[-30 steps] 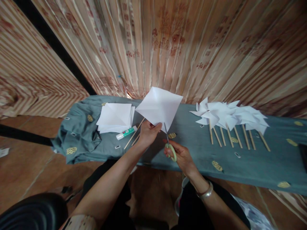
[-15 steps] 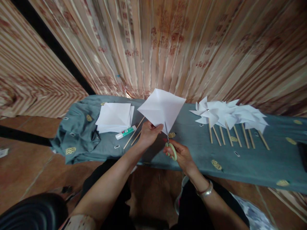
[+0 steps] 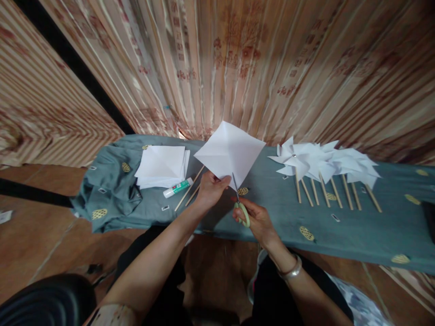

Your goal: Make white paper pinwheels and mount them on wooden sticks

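Observation:
My left hand (image 3: 212,189) pinches the lower left edge of a creased white paper square (image 3: 231,147), held up corner-down above the cloth. In my right hand (image 3: 256,219) is a pair of scissors (image 3: 242,213) with pale green handles, fingers wrapped around the loops. The dark blades point upward and lie at the paper's bottom corner, along its crease. Two thin wooden sticks (image 3: 185,198) rest on the cloth just left of my left hand, partly hidden by it. Beside them lies a white and green glue stick (image 3: 177,187).
A stack of white paper squares (image 3: 161,165) sits at the left of the cloth-covered table (image 3: 272,226). Several white paper pinwheels (image 3: 326,163) on wooden sticks lie in an overlapping row to the right. Behind the table hangs a patterned curtain (image 3: 238,68). A dark object (image 3: 428,217) stands at the right edge.
The paper's top and right corners have tilted slightly up and to the right. Both hands stay in nearly the same place, the scissors still at the bottom corner.

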### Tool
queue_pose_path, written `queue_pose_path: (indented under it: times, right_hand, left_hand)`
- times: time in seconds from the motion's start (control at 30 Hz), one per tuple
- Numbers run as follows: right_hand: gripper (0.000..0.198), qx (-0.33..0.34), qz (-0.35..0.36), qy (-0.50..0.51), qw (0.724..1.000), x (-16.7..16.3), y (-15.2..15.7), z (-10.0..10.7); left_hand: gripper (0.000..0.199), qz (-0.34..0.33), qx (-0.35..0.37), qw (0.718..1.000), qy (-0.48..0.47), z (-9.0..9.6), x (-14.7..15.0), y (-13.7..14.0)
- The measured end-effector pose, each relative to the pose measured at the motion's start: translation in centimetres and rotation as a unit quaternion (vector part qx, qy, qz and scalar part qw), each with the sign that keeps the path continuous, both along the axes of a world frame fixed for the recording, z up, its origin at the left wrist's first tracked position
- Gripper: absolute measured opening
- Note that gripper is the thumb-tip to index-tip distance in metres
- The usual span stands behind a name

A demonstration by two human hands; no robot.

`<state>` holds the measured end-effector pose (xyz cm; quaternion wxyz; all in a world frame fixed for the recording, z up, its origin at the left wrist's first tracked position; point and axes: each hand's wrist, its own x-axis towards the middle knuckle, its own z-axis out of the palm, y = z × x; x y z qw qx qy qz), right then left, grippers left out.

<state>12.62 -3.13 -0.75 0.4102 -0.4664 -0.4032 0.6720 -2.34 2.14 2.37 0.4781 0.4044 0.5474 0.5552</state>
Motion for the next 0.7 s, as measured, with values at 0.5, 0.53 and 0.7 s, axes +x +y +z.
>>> queue_pose_path:
  times: [0.5,0.53,0.7]
  right_hand:
    - [0.050,0.024,-0.003,-0.019,1.000,0.04,0.18,0.07]
    - [0.050,0.024,-0.005,-0.018,1.000,0.00,0.15,0.07]
    - [0.051,0.037,0.000,-0.025,0.999,0.05,0.14,0.14]
  left_hand:
    - [0.015,-0.030,0.026,0.999,-0.036,-0.49,0.56,-0.39]
    - [0.014,-0.029,0.024,0.999,-0.036,-0.45,0.58,-0.35]
    - [0.012,-0.031,0.017,0.999,-0.040,-0.39,0.74,-0.30]
